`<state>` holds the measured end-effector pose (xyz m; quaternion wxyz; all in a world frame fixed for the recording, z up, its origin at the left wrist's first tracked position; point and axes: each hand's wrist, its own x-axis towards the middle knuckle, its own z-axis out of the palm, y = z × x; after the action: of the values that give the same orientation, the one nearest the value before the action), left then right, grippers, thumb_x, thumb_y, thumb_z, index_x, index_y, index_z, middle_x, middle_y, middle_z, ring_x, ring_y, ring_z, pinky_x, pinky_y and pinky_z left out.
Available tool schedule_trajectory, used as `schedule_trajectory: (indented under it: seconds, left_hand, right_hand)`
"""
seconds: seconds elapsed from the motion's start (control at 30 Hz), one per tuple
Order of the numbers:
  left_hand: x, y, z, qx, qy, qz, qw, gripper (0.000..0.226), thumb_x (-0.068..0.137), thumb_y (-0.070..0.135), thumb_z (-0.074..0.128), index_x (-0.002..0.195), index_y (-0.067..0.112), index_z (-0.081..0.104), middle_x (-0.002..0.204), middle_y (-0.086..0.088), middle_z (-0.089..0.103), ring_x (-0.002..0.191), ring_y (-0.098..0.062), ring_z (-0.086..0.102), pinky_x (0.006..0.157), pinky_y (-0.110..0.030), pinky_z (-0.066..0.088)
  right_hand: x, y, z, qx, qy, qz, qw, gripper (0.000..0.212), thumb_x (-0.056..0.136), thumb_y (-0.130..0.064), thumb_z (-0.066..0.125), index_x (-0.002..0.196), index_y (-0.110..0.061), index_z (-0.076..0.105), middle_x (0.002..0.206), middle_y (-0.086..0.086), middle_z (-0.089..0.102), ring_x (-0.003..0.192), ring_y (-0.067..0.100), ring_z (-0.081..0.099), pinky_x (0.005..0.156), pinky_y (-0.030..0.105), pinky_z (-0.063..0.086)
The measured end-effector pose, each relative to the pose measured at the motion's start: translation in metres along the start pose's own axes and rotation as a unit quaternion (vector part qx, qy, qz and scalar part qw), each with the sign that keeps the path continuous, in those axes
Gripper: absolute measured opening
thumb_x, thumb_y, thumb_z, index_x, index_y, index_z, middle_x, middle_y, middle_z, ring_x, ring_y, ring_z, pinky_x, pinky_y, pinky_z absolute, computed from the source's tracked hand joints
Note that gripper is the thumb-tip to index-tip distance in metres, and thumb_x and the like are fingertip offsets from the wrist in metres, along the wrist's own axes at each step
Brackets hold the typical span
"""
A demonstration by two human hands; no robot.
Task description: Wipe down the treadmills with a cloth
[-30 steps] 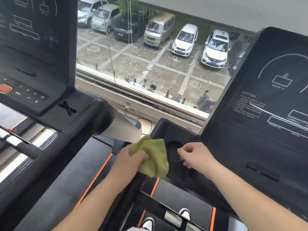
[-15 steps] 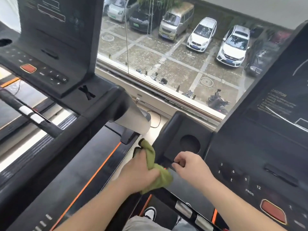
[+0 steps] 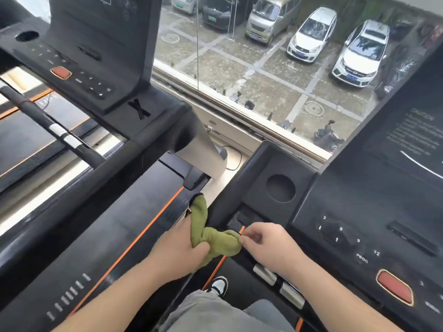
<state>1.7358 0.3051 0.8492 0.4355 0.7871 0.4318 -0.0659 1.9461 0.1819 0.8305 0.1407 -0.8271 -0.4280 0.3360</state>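
Gripping the green cloth (image 3: 217, 239) in a closed fist, the left hand (image 3: 178, 250) holds it against the left side arm (image 3: 239, 188) of the right treadmill (image 3: 359, 207). One end of the cloth stands up past the thumb, alongside that arm. The remainder is bunched to the right of the fist, at the arm's lower end.

The right hand (image 3: 268, 245) sits just beside the bunched end with its fingers curled. Its fingertips (image 3: 244, 239) meet the cloth's edge; whether they pinch it cannot be determined.

On the right treadmill's console, a round cup recess (image 3: 280, 188) lies above the right hand. A numbered keypad (image 3: 340, 233) and a red button (image 3: 394, 286) lie further right. The left treadmill (image 3: 96, 56) stands alongside, and its dark deck (image 3: 107, 231) carries an orange stripe. Beyond both consoles, a window (image 3: 239, 75) overlooks parked cars. A black-and-white shoe (image 3: 219, 285) is visible below the hands.
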Motion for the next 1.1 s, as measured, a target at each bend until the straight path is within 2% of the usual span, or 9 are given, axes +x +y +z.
schedule_trajectory:
  seconds: [0.07, 0.17, 0.27, 0.4, 0.57, 0.73, 0.83, 0.93, 1.1]
  left_hand:
    - [0.003, 0.007, 0.002, 0.010, 0.011, -0.018, 1.000, 0.043, 0.082, 0.034, 0.052, 0.123, 0.038, 0.043, 0.098, 0.017, 0.063, 0.090, -0.010, 0.060, 0.078, -0.033, 0.048]
    - [0.029, 0.026, 0.014, -0.031, 0.055, -0.044, 0.997, 0.054, 0.076, 0.055, 0.062, 0.124, 0.036, 0.047, 0.112, 0.016, 0.066, 0.102, -0.013, 0.064, 0.090, -0.036, 0.052]
    - [0.051, 0.043, 0.027, -0.006, 0.085, -0.073, 0.994, 0.092, 0.060, 0.084, 0.068, 0.133, 0.032, 0.046, 0.118, 0.011, 0.065, 0.111, -0.018, 0.063, 0.096, -0.039, 0.052]
    - [0.035, 0.037, 0.039, 0.044, 0.134, -0.057, 0.988, 0.057, 0.081, 0.066, 0.067, 0.121, 0.030, 0.046, 0.109, 0.009, 0.059, 0.104, -0.022, 0.061, 0.081, -0.033, 0.043]
    - [-0.039, -0.025, 0.050, 0.074, 0.141, -0.068, 0.985, 0.068, 0.086, 0.070, 0.061, 0.139, 0.034, 0.041, 0.126, 0.010, 0.058, 0.115, -0.021, 0.062, 0.090, -0.038, 0.052]
    - [-0.096, -0.061, 0.065, 0.123, 0.180, -0.071, 0.973, 0.060, 0.080, 0.059, 0.073, 0.124, 0.030, 0.043, 0.113, 0.011, 0.053, 0.105, -0.019, 0.059, 0.086, -0.040, 0.052]
    - [-0.089, -0.055, 0.074, 0.164, 0.197, -0.093, 0.962, 0.067, 0.078, 0.065, 0.070, 0.125, 0.027, 0.041, 0.115, 0.009, 0.052, 0.103, -0.021, 0.059, 0.088, -0.042, 0.055]
    - [-0.065, -0.041, 0.073, 0.184, 0.203, -0.114, 0.955, 0.077, 0.078, 0.069, 0.068, 0.131, 0.023, 0.038, 0.121, 0.003, 0.054, 0.105, -0.024, 0.061, 0.090, -0.046, 0.057]
    - [-0.008, -0.004, 0.069, 0.220, 0.192, -0.063, 0.954, 0.081, 0.085, 0.062, 0.069, 0.141, 0.016, 0.031, 0.139, -0.005, 0.048, 0.125, -0.028, 0.054, 0.099, -0.045, 0.050]
  right_hand:
    - [-0.009, 0.008, 0.003, -0.018, 0.009, 0.008, 1.000, 0.019, 0.091, -0.049, 0.059, 0.090, -0.032, 0.070, 0.085, -0.017, 0.068, 0.083, 0.007, 0.064, 0.077, 0.031, 0.055]
    - [-0.028, 0.020, 0.006, -0.058, 0.001, 0.030, 0.998, 0.026, 0.097, -0.047, 0.055, 0.087, -0.026, 0.065, 0.086, -0.010, 0.067, 0.084, 0.014, 0.062, 0.071, 0.030, 0.048]
    - [-0.046, 0.029, 0.010, -0.052, -0.004, 0.033, 0.998, 0.042, 0.098, -0.054, 0.053, 0.080, -0.017, 0.058, 0.075, -0.002, 0.062, 0.073, 0.016, 0.058, 0.069, 0.033, 0.048]
    - [-0.060, 0.033, 0.017, -0.071, -0.020, 0.023, 0.997, 0.042, 0.085, -0.059, 0.067, 0.080, -0.020, 0.052, 0.076, -0.005, 0.058, 0.069, 0.012, 0.054, 0.055, 0.032, 0.038]
    - [-0.061, 0.032, 0.022, -0.138, -0.003, 0.006, 0.990, 0.030, 0.084, -0.052, 0.066, 0.082, -0.025, 0.053, 0.090, -0.007, 0.060, 0.090, 0.020, 0.061, 0.060, 0.030, 0.038]
    - [-0.056, 0.020, 0.021, -0.160, 0.005, 0.021, 0.987, 0.042, 0.085, -0.060, 0.066, 0.084, -0.020, 0.056, 0.085, -0.004, 0.065, 0.082, 0.018, 0.063, 0.066, 0.031, 0.049]
    - [-0.057, 0.016, 0.023, -0.204, 0.025, 0.011, 0.979, 0.041, 0.088, -0.061, 0.063, 0.091, -0.020, 0.059, 0.088, -0.004, 0.065, 0.085, 0.020, 0.064, 0.074, 0.031, 0.054]
    - [-0.062, 0.014, 0.024, -0.219, 0.027, 0.021, 0.975, 0.040, 0.090, -0.060, 0.062, 0.092, -0.020, 0.059, 0.090, -0.004, 0.065, 0.086, 0.022, 0.062, 0.071, 0.031, 0.050]
    - [-0.062, 0.001, 0.029, -0.267, 0.022, 0.027, 0.963, 0.035, 0.097, -0.055, 0.060, 0.091, -0.021, 0.058, 0.090, -0.003, 0.065, 0.084, 0.020, 0.064, 0.067, 0.030, 0.050]
